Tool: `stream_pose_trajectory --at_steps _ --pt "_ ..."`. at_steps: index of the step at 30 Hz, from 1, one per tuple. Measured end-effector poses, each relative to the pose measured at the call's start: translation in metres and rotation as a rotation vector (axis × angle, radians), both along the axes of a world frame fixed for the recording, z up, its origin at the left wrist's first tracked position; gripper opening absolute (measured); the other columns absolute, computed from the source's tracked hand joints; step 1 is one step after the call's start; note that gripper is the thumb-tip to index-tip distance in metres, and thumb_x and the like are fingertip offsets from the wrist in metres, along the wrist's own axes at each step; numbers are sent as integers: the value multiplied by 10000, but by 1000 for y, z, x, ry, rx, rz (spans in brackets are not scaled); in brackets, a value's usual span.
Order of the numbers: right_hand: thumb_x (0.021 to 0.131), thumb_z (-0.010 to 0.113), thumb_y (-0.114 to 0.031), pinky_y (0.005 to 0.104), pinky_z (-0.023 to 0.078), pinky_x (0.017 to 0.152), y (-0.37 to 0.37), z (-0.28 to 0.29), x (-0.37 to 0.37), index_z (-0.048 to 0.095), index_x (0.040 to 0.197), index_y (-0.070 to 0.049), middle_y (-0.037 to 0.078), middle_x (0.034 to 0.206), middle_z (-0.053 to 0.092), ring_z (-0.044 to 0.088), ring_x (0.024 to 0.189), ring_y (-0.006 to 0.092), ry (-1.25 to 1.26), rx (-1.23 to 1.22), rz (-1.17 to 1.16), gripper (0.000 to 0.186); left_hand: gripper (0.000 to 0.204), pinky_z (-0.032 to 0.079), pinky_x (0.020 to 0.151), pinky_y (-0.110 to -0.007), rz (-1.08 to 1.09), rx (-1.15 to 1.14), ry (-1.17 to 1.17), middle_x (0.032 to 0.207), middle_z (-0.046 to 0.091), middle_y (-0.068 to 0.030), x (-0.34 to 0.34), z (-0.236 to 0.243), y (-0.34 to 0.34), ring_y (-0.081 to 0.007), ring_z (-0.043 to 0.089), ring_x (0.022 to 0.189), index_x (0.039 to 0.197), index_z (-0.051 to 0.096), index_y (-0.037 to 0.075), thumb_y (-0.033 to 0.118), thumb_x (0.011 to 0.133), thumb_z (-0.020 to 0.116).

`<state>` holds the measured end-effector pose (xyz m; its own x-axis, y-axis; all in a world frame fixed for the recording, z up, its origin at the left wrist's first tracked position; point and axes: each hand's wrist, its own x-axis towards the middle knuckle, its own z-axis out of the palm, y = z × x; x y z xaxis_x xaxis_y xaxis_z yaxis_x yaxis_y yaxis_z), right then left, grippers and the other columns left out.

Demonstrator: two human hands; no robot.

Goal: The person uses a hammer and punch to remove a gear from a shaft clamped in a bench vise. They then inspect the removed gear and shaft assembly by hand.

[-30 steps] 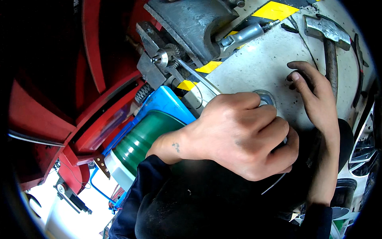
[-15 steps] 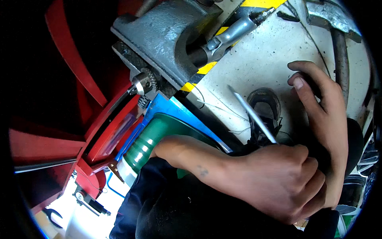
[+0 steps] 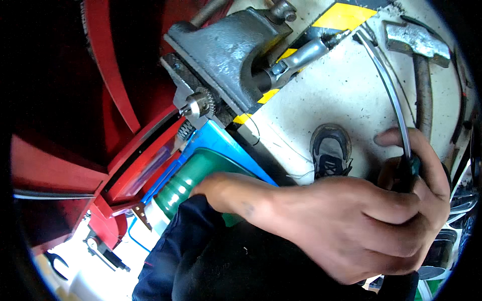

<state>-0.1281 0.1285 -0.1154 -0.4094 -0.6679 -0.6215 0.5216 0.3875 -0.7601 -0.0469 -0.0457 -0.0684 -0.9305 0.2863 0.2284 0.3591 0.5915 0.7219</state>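
Observation:
My left hand (image 3: 341, 226) is closed around a tool with a dark green handle and a long, slightly curved steel shaft (image 3: 390, 85), which points up across the pale floor. My right hand (image 3: 432, 170) lies just beyond it, partly hidden behind the left, its fingers apart and curved beside the handle; whether they touch it I cannot tell. A dark shoe (image 3: 329, 148) is left of the shaft. A hammer (image 3: 416, 45) lies to the right of the shaft's upper end, with a silver air tool (image 3: 301, 55) to the left.
A grey vise (image 3: 211, 50) stands at the upper middle, a metal drill chuck (image 3: 196, 105) at its lower left. Below are a blue plastic piece (image 3: 216, 138) and a green cylindrical container (image 3: 178, 183). Red metal framework (image 3: 115, 90) fills the left side; yellow-black striping (image 3: 341, 15) edges the floor.
My left hand has moved right and down, swinging the shaft from an up-left slant to nearly upright. My right hand has dropped lower, behind the left, closer to the handle.

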Motion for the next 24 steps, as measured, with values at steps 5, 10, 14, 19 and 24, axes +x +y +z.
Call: stream_pose_trajectory --at_steps 5,10,14,19,24 --pt "878 590 -152 319 466 589 -31 30 -16 546 1310 -13 186 993 671 588 588 213 370 -189 295 456 283 530 685 -317 573 -170 444 918 664 -149 23 25 -116 -217 637 780 1020 635 -50 199 981 506" --pt "863 594 -46 371 453 560 -102 96 -27 594 1278 -69 166 725 645 594 548 260 717 21 698 416 251 470 790 -288 1284 -154 86 923 678 -67 46 7 -191 -128 588 860 1047 696 -2 172 967 534" --pt "860 617 -66 366 440 554 -95 69 -20 598 1277 -84 161 688 623 577 531 254 842 -14 730 418 319 480 857 -310 1121 -331 -78 984 694 -126 62 -23 -221 -186 624 923 1128 654 0 262 970 561" --pt "883 596 -82 360 446 579 -105 67 -21 580 1293 -88 168 714 630 598 577 244 890 15 901 410 568 456 877 -392 1165 -244 -431 990 674 -225 58 -49 -225 -288 634 963 1106 636 -41 460 1013 385" --pt "886 591 -94 361 454 591 -95 49 -29 581 1290 -79 168 730 635 597 583 247 842 -19 836 405 765 481 750 -349 1090 -164 -560 845 688 -95 63 -57 -226 -179 617 767 968 662 11 633 994 218"
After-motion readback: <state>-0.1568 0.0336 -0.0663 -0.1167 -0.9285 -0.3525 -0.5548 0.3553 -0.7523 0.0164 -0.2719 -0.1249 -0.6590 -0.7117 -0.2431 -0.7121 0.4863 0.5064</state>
